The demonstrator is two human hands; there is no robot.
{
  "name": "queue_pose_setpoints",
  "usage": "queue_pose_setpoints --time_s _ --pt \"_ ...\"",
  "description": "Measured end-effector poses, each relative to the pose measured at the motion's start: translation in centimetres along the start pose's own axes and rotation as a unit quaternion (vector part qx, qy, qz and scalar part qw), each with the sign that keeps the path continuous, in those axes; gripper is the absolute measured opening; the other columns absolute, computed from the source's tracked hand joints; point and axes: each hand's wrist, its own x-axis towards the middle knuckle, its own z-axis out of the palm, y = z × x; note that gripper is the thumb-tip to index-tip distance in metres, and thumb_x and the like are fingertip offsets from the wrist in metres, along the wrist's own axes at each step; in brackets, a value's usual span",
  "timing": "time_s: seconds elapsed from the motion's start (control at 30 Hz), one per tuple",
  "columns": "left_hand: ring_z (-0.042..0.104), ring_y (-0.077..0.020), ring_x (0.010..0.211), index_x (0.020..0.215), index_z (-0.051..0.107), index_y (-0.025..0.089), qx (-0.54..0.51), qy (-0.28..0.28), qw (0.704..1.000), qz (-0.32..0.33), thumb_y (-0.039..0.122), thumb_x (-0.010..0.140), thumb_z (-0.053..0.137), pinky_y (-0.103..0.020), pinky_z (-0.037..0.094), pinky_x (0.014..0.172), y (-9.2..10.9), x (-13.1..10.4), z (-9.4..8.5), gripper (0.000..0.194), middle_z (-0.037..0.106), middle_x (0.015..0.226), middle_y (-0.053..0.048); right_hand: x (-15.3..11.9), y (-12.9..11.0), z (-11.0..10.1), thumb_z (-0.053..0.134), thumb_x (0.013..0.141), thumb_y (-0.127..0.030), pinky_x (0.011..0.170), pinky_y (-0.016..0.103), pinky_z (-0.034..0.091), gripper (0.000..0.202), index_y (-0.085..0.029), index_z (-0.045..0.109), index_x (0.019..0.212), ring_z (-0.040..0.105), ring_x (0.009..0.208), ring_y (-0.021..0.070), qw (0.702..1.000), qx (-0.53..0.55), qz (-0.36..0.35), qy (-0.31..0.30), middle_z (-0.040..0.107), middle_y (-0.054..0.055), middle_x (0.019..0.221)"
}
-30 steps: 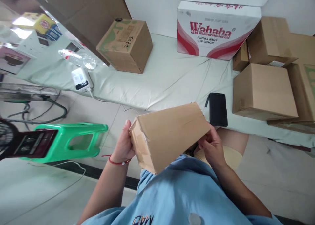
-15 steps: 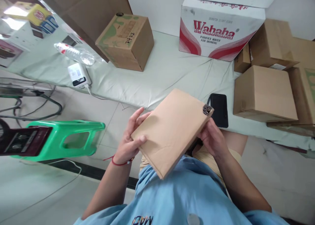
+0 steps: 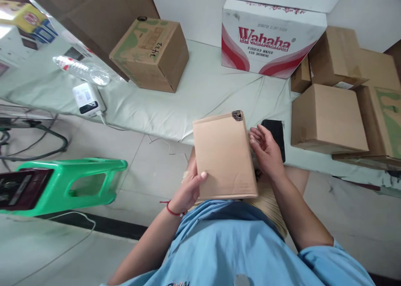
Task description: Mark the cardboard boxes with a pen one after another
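A flat brown cardboard box is held above my lap, with a dark patch of tape or print at its far right corner. My left hand grips its left edge, thumb on the top face and the other fingers hidden underneath. Just off the box's right side is my right hand, fingers slightly curled and apart, holding nothing. Behind that hand a black phone lies on the cloth-covered table.
Cardboard boxes are stacked at the right, beside a white Wahaha carton. A marked brown box, a plastic bottle and a white power bank with a cable are on the left. A green stool stands on the floor.
The box has turned counterclockwise, so its sides now run nearly straight toward me. My right hand has let go of its right edge; my left hand has moved rightward with it.
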Motion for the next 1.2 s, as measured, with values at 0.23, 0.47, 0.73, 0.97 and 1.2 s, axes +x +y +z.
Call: queue_pose_setpoints --time_s 0.23,0.47,0.73,0.97,1.2 --pt "0.067 -0.0347 0.134 0.154 0.056 0.031 0.044 0.0 0.999 0.021 0.053 0.082 0.089 -0.045 0.055 0.113 -0.4 1.8 1.0 0.082 0.068 0.151 -0.01 -3.6 0.7 -3.9 0.054 0.106 -0.061 0.125 0.07 0.037 0.082 -0.015 0.03 0.17 0.04 0.159 0.0432 0.882 -0.44 -0.095 0.142 0.044 0.029 0.167" --pt "0.067 -0.0361 0.135 0.149 0.061 0.029 0.048 0.013 0.999 0.019 0.055 0.081 0.089 -0.044 0.058 0.11 0.4 1.7 1.3 0.078 0.072 0.145 -0.011 -3.7 3.0 -4.8 0.062 0.101 -0.058 0.111 0.067 0.047 0.091 -0.006 0.03 0.169 0.054 0.138 0.0483 0.844 -0.525 0.012 0.108 0.054 0.035 0.156" --pt "0.067 -0.0366 0.136 0.15 0.061 0.028 0.038 0.04 0.998 0.008 0.053 0.082 0.089 -0.043 0.058 0.109 0.9 0.8 2.0 0.078 0.074 0.141 -0.01 -1.1 1.5 -4.6 0.056 0.104 -0.039 0.113 0.063 0.046 0.063 -0.003 0.052 0.156 0.05 0.141 0.0461 0.83 -0.542 -0.023 0.126 0.05 0.034 0.16" --pt "0.067 -0.037 0.136 0.149 0.06 0.03 0.037 0.034 0.999 -0.003 0.055 0.083 0.089 -0.042 0.059 0.107 0.7 0.5 1.0 0.076 0.072 0.145 -0.01 2.5 -3.1 -0.7 0.051 0.11 -0.041 0.088 0.044 0.057 0.04 -0.014 0.065 0.137 0.077 0.102 0.0356 0.796 -0.593 0.122 -0.01 0.075 0.022 0.119" --pt "0.06 -0.0374 0.144 0.154 0.055 0.028 0.073 0.021 0.997 0.022 0.059 0.085 0.085 -0.046 0.053 0.117 0.1 0.1 0.9 0.081 0.065 0.155 -0.01 4.3 -3.0 0.2 0.06 0.095 -0.019 0.079 0.035 0.051 0.049 -0.018 0.065 0.144 0.074 0.084 0.0271 0.862 -0.495 0.106 -0.014 0.078 0.011 0.09"
